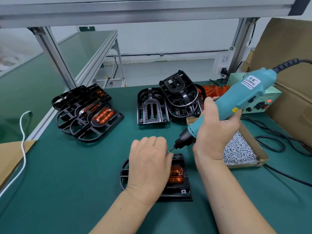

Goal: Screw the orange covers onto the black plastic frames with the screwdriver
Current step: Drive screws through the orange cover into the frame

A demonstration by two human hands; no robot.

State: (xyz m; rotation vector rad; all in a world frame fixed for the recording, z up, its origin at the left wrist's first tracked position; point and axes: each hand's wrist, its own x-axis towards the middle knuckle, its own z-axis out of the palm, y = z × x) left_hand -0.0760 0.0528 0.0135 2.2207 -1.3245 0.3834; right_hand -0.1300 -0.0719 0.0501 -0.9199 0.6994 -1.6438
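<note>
1. The right hand [217,132] grips a teal electric screwdriver with a black cord [236,102], tilted, bit pointing down-left
2. The left hand [148,162] lies with curled fingers over a black plastic frame [179,193] on the green bench mat [67,174]; its fingertips meet a small silver screw [169,151] at the bit, though I cannot tell whether they pinch it
3. A translucent orange cover [176,174] sits in that frame, partly hidden
4. A cardboard box of silver screws [239,149] is just right of the right hand
5. Covered frames [87,114] are stacked far left; bare frames [168,102] are behind
</note>
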